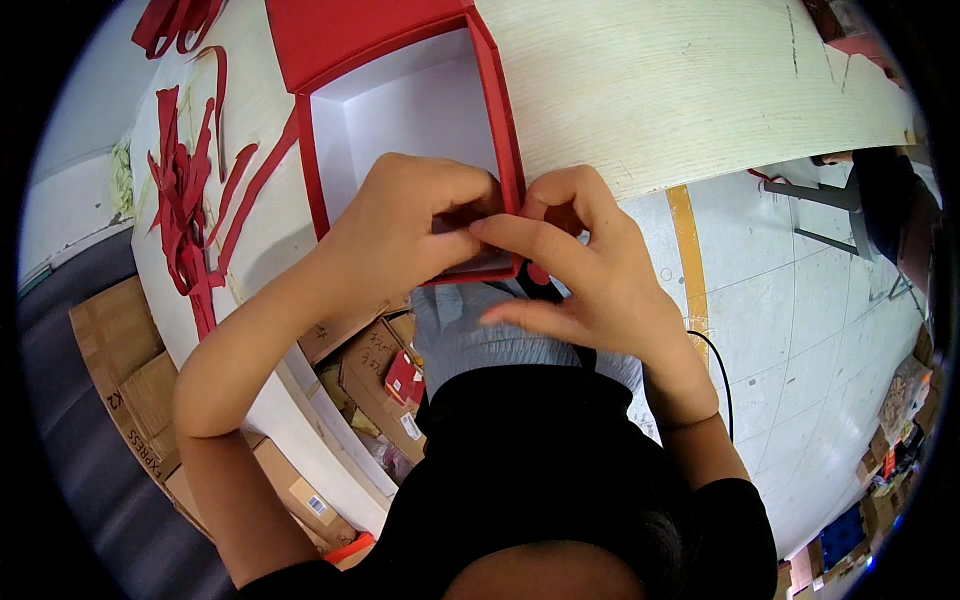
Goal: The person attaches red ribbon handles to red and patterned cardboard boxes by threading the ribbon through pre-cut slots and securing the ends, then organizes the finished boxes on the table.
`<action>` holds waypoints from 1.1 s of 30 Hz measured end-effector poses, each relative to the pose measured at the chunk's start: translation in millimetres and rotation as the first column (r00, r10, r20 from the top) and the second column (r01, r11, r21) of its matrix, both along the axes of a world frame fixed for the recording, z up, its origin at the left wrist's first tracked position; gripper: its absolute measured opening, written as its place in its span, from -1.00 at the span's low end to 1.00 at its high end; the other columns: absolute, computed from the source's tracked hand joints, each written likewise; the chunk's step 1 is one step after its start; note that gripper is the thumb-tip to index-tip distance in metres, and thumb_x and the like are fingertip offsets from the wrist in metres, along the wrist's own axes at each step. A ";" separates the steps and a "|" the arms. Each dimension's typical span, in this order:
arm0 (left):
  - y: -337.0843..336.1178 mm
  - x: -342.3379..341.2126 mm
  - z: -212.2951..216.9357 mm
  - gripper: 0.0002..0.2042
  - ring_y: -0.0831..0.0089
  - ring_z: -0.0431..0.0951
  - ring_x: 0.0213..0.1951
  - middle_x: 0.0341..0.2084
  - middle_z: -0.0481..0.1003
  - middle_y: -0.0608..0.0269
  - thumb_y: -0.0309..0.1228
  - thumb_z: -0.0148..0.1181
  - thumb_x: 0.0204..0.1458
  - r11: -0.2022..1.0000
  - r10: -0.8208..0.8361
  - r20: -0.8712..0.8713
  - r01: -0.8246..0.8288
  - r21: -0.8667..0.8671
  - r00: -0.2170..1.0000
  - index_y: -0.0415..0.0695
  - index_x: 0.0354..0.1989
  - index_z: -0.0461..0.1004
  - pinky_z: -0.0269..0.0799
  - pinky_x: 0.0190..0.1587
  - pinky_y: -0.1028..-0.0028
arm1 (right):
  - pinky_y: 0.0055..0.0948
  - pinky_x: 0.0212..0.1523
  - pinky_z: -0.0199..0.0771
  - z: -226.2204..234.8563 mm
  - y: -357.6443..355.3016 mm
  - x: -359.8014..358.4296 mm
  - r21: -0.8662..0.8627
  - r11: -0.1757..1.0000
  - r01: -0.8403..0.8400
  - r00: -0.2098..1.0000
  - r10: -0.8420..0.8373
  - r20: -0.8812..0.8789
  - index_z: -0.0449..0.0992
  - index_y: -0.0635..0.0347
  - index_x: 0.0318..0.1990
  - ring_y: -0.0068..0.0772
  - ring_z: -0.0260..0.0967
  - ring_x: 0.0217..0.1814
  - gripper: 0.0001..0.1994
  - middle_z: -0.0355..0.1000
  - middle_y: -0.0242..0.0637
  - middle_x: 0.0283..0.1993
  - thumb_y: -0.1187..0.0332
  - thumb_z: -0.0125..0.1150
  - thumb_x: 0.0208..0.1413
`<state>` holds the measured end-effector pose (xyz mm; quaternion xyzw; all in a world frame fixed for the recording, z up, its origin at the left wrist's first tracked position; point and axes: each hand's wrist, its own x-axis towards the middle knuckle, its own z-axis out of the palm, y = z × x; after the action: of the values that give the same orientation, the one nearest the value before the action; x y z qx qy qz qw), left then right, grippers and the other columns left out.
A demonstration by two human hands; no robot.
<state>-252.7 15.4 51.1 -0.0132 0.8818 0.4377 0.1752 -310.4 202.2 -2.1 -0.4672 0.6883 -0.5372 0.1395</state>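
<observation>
A red box (509,130) with a white inside stands open on the table, its red lid (370,35) folded back at the far side. My left hand (405,215) reaches across the near part, its bent fingers and thumb closed at the right wall. From the right, my right hand (600,260) has its fingers bent over the same wall near the front corner, the index tip close to my left thumb. Its thumb is held apart below the box. Whether something thin lies between the fingertips is hidden. The front edge of the box overhangs my lap.
Several red ribbon strips (180,210) lie in a bunch on the table's left, with more red loops (178,25) at the far left. Cardboard boxes (120,340) stand below the table. At right, a yellow stripe (688,250) crosses the tiled floor, near a grey stool frame (825,200).
</observation>
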 end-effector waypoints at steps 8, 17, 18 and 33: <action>-1.3 -1.8 -0.6 -0.91 0.28 0.52 -0.48 -0.52 0.50 0.05 -0.56 0.16 -0.17 0.999 -0.048 -0.027 0.048 -0.016 0.998 -0.29 -0.45 0.46 0.41 -0.37 0.45 | -0.46 -0.37 0.42 -11.6 -7.1 -8.9 -0.148 0.989 -0.018 0.999 0.022 0.025 0.50 0.03 -0.25 -0.35 0.33 -0.35 -0.64 0.21 -0.30 -0.27 0.39 0.43 -0.33; -1.0 1.2 -2.1 -0.90 0.20 0.49 -0.49 -0.55 0.47 0.10 -0.54 0.18 -0.20 0.981 -0.134 -0.211 0.099 -0.167 0.968 -0.23 -0.46 0.45 0.38 -0.41 0.40 | -0.46 -0.37 0.41 -10.2 -7.3 -9.1 -0.133 0.991 -0.027 0.997 0.035 0.062 0.52 0.04 -0.24 -0.36 0.33 -0.33 -0.64 0.21 -0.32 -0.27 0.40 0.43 -0.31; -0.7 2.2 -3.5 -0.90 0.19 0.48 -0.49 -0.55 0.46 0.11 -0.54 0.19 -0.21 0.979 -0.142 -0.242 0.100 -0.177 0.960 -0.23 -0.47 0.44 0.37 -0.42 0.39 | -0.46 -0.38 0.41 -11.5 -7.4 -7.8 -0.142 0.990 -0.017 0.997 0.027 0.070 0.53 0.04 -0.24 -0.36 0.32 -0.34 -0.64 0.21 -0.32 -0.27 0.40 0.43 -0.32; -1.5 0.4 -5.3 -0.91 0.20 0.45 -0.49 -0.56 0.42 0.10 -0.58 0.16 -0.21 0.976 -0.191 -0.292 0.149 -0.162 0.937 -0.24 -0.48 0.42 0.34 -0.43 0.36 | -0.50 -0.43 0.38 -10.4 -8.5 -7.9 -0.146 0.989 -0.016 0.992 0.034 0.122 0.56 0.08 -0.27 -0.40 0.30 -0.38 -0.64 0.20 -0.32 -0.30 0.45 0.45 -0.37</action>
<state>-252.2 13.9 45.7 0.1192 0.9240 0.3560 0.0725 -318.3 193.7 -12.5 -0.4504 0.6316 -0.6118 0.1547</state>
